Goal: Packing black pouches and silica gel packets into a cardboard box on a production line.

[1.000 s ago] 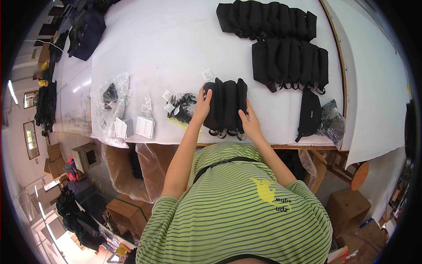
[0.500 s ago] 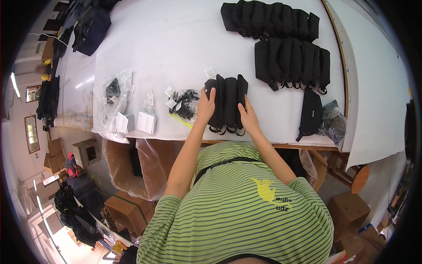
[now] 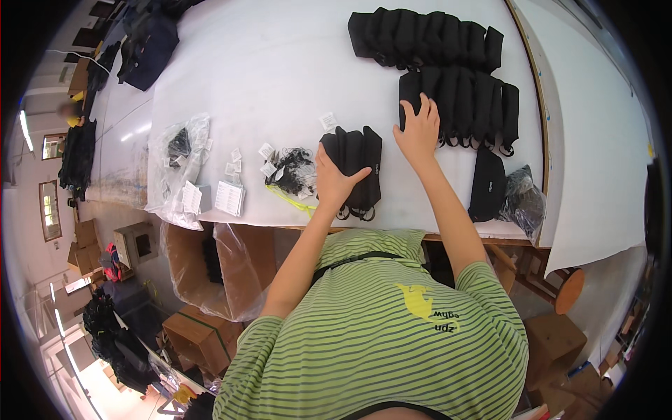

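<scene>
In front of me, several black zip-type pouches [image 3: 365, 150] stand packed together near the table's front edge, small loops at their near ends. My left hand [image 3: 334, 178] grips this bunch, fingers on its left side and thumb across the top. Farther right, my right hand [image 3: 420, 129] is spread over the left end of a row of black pouches [image 3: 462, 105], fingertips at the leftmost ones. Whether it presses on them I cannot tell. Beyond that row lies a second row of black pouches [image 3: 427, 38].
Left of the bunch lie a tangle of black cords with white tags [image 3: 294, 171], white card stacks [image 3: 229, 198] and a clear plastic bag [image 3: 185, 154]. At right are a single black pouch [image 3: 488, 185] and a plastic-wrapped bundle [image 3: 523, 199]. A lined carton [image 3: 245, 269] stands below the table edge.
My right hand has left the bunch and moved right and away to the nearer row. My left hand stays on the bunch, its thumb now across the top.
</scene>
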